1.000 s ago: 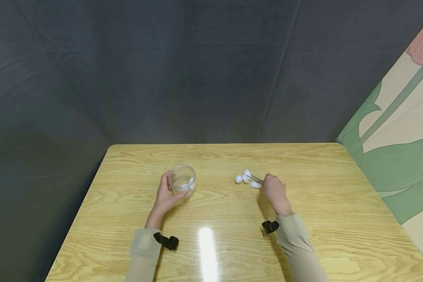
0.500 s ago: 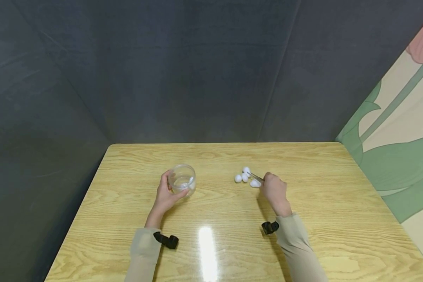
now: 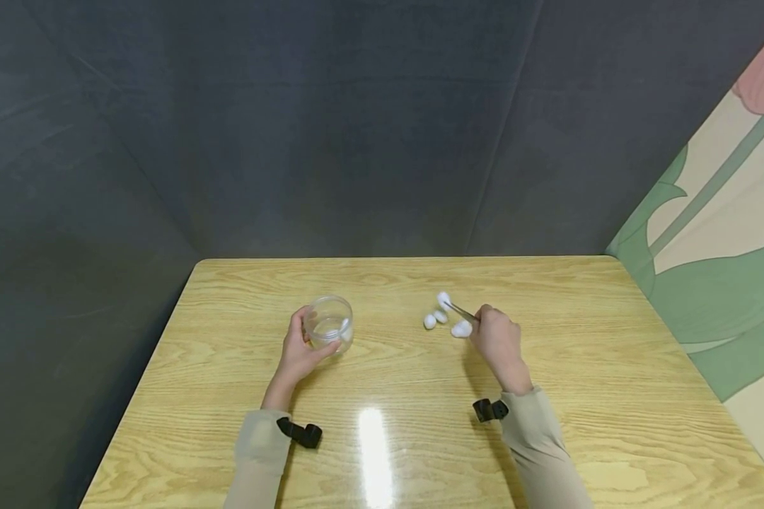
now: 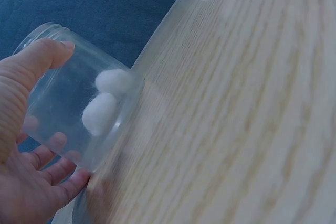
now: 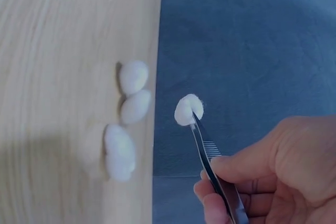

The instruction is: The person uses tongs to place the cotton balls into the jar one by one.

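On the light wooden table (image 3: 547, 396), the person's left hand (image 3: 296, 357) wraps round a clear round plastic jar (image 3: 330, 324) with two cotton balls inside. The right hand (image 3: 498, 343) pinches thin metal tweezers (image 3: 462, 312), tips clamped on a small white cotton ball (image 3: 443, 298) lifted just above three loose ones (image 5: 128, 116). Looks mid-transfer; the next move probably needs a steady carry over to the jar's mouth.

The head camera is looking down over the whole table (image 3: 420, 438); both wrist cameras are sitting close, each sharing the cotton balls (image 5: 128, 108) with it
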Demonstrator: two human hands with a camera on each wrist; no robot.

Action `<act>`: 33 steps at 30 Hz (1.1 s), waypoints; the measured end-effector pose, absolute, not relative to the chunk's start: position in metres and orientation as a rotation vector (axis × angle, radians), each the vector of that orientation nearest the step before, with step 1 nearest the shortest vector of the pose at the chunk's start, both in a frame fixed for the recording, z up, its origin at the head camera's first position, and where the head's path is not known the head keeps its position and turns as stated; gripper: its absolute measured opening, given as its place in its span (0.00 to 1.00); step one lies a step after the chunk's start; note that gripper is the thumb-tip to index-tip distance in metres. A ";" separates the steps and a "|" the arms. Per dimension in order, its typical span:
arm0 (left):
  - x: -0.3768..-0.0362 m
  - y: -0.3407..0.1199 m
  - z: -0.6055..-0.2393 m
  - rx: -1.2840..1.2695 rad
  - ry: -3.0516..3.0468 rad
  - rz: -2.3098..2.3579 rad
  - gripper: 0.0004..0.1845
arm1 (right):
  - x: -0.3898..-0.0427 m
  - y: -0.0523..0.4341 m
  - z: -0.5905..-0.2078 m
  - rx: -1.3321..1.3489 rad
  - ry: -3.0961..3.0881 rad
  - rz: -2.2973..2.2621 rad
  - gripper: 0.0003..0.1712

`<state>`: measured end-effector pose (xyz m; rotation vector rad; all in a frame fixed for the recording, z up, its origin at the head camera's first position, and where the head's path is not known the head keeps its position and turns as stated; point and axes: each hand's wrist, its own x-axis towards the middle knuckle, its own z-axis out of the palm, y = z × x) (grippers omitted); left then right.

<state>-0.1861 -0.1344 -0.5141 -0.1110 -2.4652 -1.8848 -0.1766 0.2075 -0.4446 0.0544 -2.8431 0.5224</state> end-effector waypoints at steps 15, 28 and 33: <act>-0.169 -0.126 -0.476 -0.123 -2.468 -1.911 0.43 | -0.168 0.195 -0.427 0.102 -2.782 0.559 0.02; -0.168 -0.126 -0.474 -0.104 -2.477 -1.900 0.44 | -0.164 0.181 -0.417 0.124 -2.769 0.571 0.02; -0.168 -0.126 -0.476 -0.106 -2.474 -1.897 0.44 | -0.164 0.172 -0.414 0.143 -2.751 0.586 0.02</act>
